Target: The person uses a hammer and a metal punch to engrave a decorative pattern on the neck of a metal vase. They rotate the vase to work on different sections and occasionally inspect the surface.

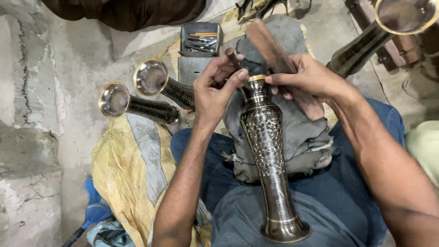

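A tall dark metal vase with an engraved pattern and a gold rim lies along my lap, its base toward me. My left hand pinches a small brown-handled tool against the vase's neck. My right hand holds a long brown wooden stick just beyond the vase's mouth, fingertips touching the gold rim. A grey cloth bundle lies under the vase on my knees.
Two similar vases lie on the concrete floor at left, mouths facing me. Another vase is at upper right. A grey tray of tools sits ahead. A yellow sack and a blue brush lie at lower left.
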